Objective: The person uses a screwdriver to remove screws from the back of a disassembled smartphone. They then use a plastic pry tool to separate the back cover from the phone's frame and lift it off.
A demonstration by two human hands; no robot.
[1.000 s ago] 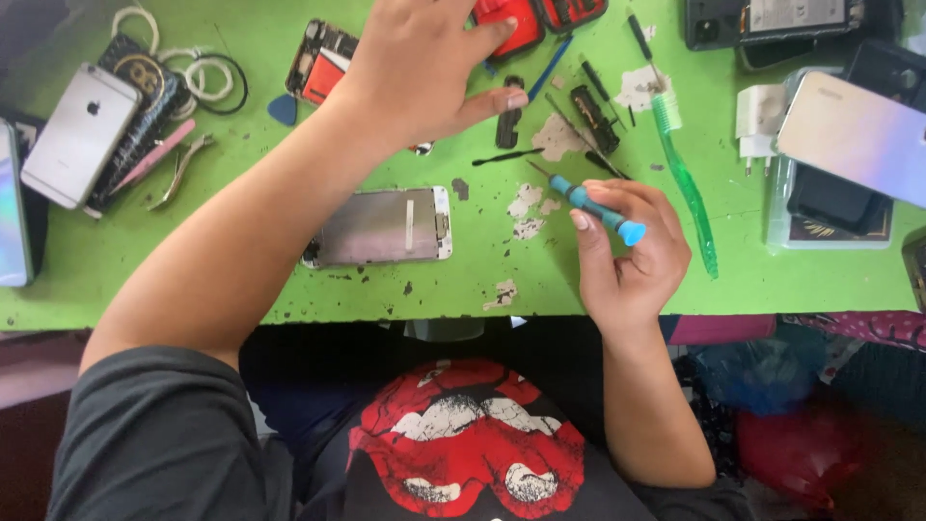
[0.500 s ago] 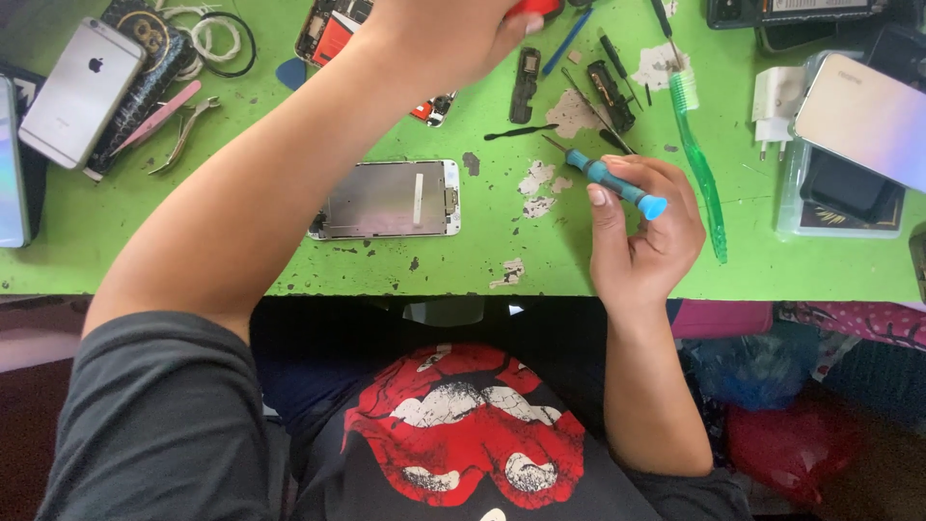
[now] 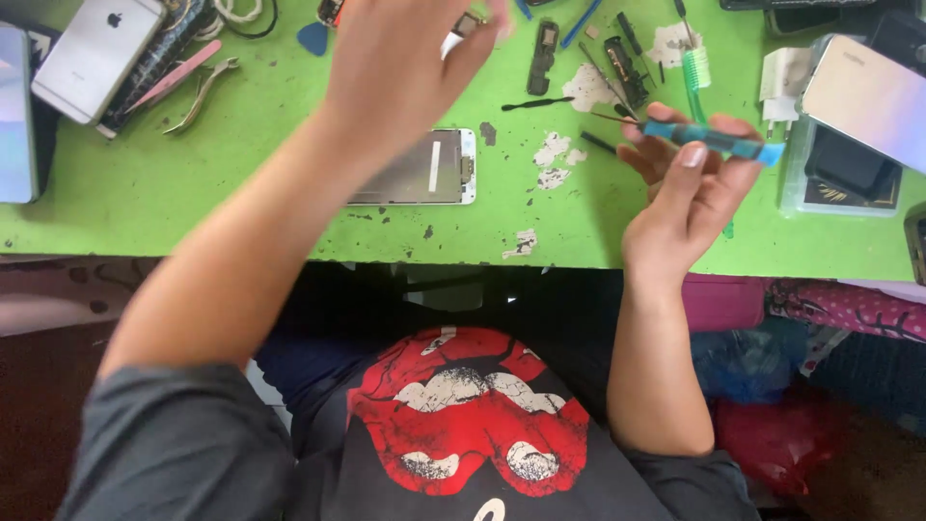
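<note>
The screwdriver (image 3: 712,141), a slim one with a blue handle and a thin dark shaft, is the thing in hand, and the phone screen assembly (image 3: 422,170) on the green bench (image 3: 193,207) is what the work centres on.

From the head camera, I see my right hand (image 3: 687,188) closed on the screwdriver, thumb and fingers pinching the handle so that it lies nearly level above the bench, its tip pointing away from the palm toward the middle of the bench. The screen assembly lies flat, face down, well to the tip side of that grip and nearer the bench edge, touched by neither hand.

My left hand (image 3: 405,58) is raised over the far part of the bench, blurred; something small and pale shows at its fingertips, but I cannot tell whether they are closed on it.

Beyond the grip lie a green toothbrush (image 3: 696,69), a black spudger (image 3: 536,103) and small dark parts. Far off to the tip side sit a silver phone (image 3: 96,46) and tweezers (image 3: 201,92).

I judge the job midway: the screen assembly is already out and stripped, the driver is ready, and no screw is being worked yet.
</note>
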